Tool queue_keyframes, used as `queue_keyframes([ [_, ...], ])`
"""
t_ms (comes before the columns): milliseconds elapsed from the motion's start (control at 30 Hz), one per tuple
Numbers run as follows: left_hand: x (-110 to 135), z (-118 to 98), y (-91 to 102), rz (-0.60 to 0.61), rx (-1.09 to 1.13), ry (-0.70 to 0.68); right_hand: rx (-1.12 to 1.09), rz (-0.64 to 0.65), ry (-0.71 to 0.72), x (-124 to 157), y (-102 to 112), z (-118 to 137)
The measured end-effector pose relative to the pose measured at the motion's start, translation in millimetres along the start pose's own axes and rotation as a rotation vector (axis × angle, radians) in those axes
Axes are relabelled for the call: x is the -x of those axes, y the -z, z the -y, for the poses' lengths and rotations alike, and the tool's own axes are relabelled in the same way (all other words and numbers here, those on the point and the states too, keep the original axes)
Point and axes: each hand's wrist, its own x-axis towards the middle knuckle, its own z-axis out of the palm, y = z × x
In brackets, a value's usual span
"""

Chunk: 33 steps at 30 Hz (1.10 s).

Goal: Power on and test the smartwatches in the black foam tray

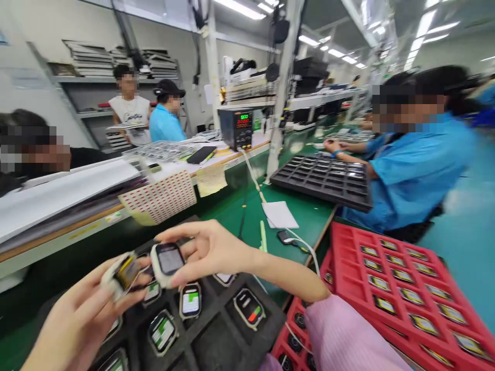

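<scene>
My left hand (87, 304) grips an opened smartwatch body (122, 276) with a yellow part showing on its side; motion blurs it a little. Close beside it, my right hand (216, 252) pinches a pale smartwatch case (167, 262) by its edges, its dark face toward me. Both hands are above a black foam tray (216, 345). In the tray's compartments lie several watches with lit screens, among them one with a green and white display (162, 332), another like it (190, 300), and one showing red and green (249, 307).
Red trays (348, 247) of watch parts stand at the right. A black tray (320, 178) juts over the green bench near a co-worker in blue (421, 149). A white paper pad (280, 215), cables and a power supply (235, 129) are further back. Other people are beyond the shelf.
</scene>
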Motion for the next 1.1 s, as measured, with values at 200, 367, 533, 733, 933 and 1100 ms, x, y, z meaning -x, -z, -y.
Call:
queue_keyframes([
  [200,-4.2,-15.6,-3.8,-0.07,0.212,-0.024,-0.003,-0.046,0.155,-29.9,-1.1,-5.7],
  [367,1.8,-10.8,-3.4,0.004,0.289,0.072,0.089,-0.032,0.18,-34.7,1.1,-12.5],
  [533,2.6,-9.9,-0.6,0.026,0.291,0.07,0.061,-0.042,0.104,-38.8,-1.9,-23.3],
  [733,-0.8,-8.8,4.3,-0.045,0.146,0.08,0.035,-0.09,0.096,-35.4,-1.7,-26.3],
  [933,2.1,-5.2,3.1,0.061,0.248,0.043,0.137,-0.219,0.083,-36.4,-2.1,-28.4],
  [1100,3.7,-4.4,-2.6,0.113,0.232,-0.021,0.128,-0.229,0.098,-35.0,-1.5,-27.9],
])
